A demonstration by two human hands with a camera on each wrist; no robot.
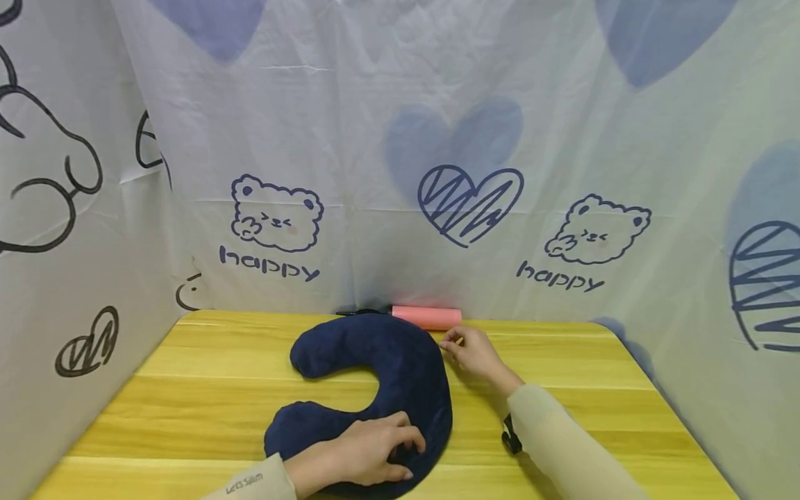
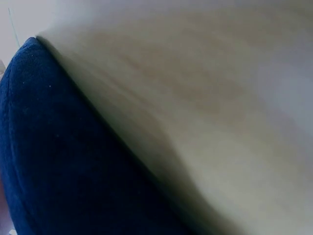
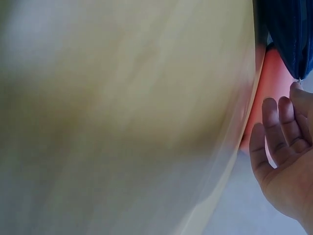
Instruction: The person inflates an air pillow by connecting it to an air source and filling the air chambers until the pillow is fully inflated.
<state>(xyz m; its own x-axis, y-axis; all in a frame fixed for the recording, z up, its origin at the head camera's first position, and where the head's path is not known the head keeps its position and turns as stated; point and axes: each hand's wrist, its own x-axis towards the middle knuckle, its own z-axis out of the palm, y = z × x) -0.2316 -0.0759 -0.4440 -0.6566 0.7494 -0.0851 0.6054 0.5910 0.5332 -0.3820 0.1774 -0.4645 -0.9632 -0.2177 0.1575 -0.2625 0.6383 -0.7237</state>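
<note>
The head camera, set farthest back, looks forward and down over a navy neck pillow (image 1: 409,368) toward the patterned sheet (image 1: 369,139) beyond it. The left-wrist camera faces the pillow's side from very near. The right-wrist camera looks along the table (image 3: 132,98) past the pillow's edge, sharing the right hand (image 3: 286,152) and pink cylinder (image 3: 274,81) with the head view.

On the head view I identify a yellow wood-grain table (image 1: 594,361). At its rear edge I locate a pink cylinder (image 1: 431,318), with a thin black piece (image 1: 362,312) at its left. Behind, I read a white cloth (image 1: 356,132): two bear drawings (image 1: 278,217) marked "happy", a scribbled heart (image 1: 470,206) between.
</note>
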